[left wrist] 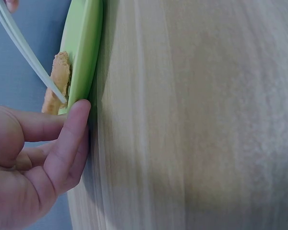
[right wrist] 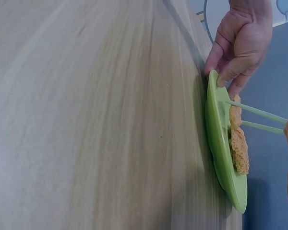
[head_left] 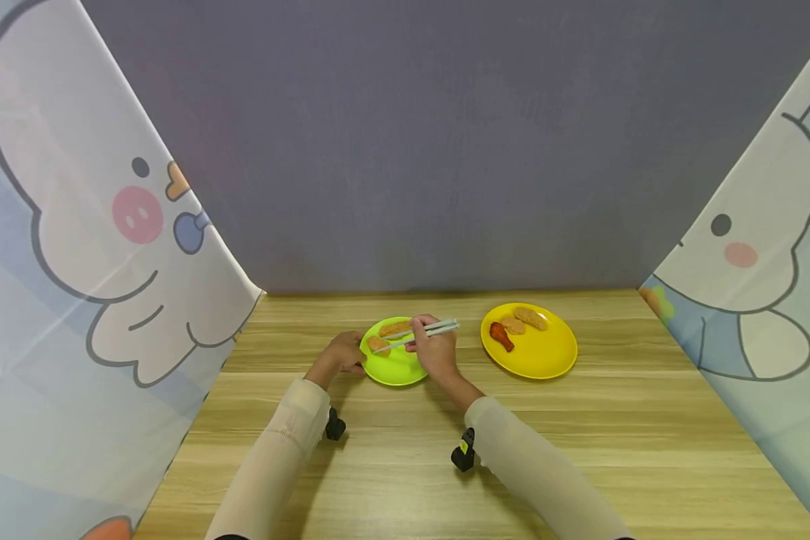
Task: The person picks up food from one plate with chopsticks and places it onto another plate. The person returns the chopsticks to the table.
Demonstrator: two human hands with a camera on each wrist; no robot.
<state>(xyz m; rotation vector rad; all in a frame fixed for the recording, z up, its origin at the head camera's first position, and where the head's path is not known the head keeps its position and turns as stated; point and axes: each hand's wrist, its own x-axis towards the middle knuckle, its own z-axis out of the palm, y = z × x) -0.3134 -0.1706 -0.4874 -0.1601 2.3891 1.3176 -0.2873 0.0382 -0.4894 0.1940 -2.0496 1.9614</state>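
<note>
On the green plate (head_left: 398, 373), fried pieces (right wrist: 239, 149) lie between our left hand (head_left: 346, 351), pinching that plate, and our right hand (head_left: 435, 350), gripping chopsticks (right wrist: 259, 112)

Lime-green plate (head_left: 393, 370); yellow plate (head_left: 536, 360). Drumstick (head_left: 502, 337) red. Fried pieces (right wrist: 239, 151) golden-orange. Chopsticks (right wrist: 259, 112) pale. Sleeves (head_left: 273, 454) cream. Surface (head_left: 391, 472) tan, wood-grained. Back wall (head_left: 445, 150) grey. Side sheets (head_left: 67, 150) cartoon-printed.

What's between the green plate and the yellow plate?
In the head view, the right hand with the chopsticks, then bare tabletop up to the yellow plate.
</note>
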